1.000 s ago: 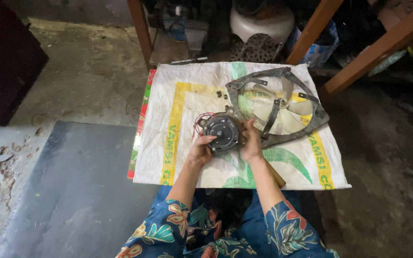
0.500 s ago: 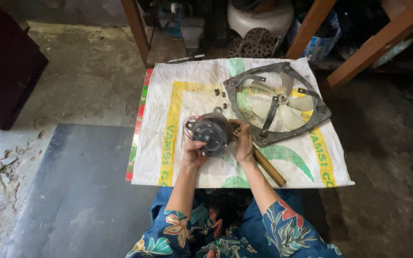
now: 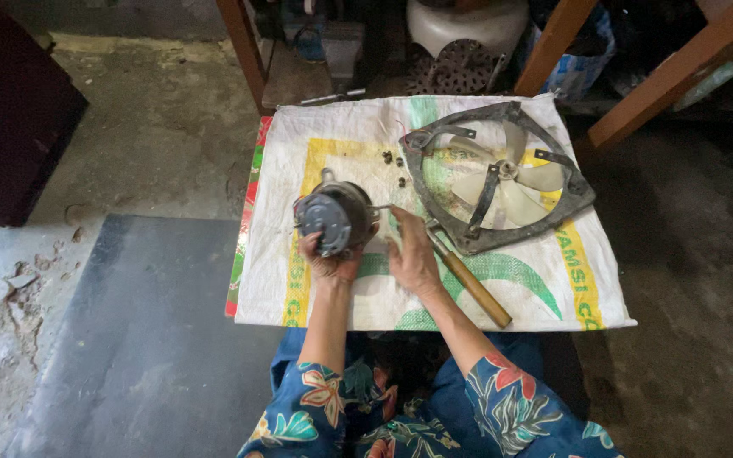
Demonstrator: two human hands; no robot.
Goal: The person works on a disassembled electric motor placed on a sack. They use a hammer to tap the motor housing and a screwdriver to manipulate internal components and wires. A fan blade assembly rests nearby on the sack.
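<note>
Left hand: my left hand [image 3: 326, 259] cups the fan motor [image 3: 335, 218] from below, fingers curled round its lower rim, thumb against the housing.
Right hand: my right hand [image 3: 411, 254] lies just right of the motor, fingers stretched loosely toward its side; I cannot tell whether the fingertips touch the housing or the short shaft that sticks out there.
Motor: it sits on the woven sack [image 3: 316, 144], tilted up in my grip, round face turned toward me, its axis running roughly left to right.
Nearest tool: a wooden-handled tool [image 3: 472, 287] lies just beside my right hand, its long axis slanting from the frame down toward my right knee; its metal end is partly hidden by my hand.
Fan frame: the metal frame with pale blades [image 3: 502, 174] rests flat, right of the motor and apart from it.
Small parts: a few dark screws [image 3: 394, 159] lie between motor and frame, nearer my right hand.
</note>
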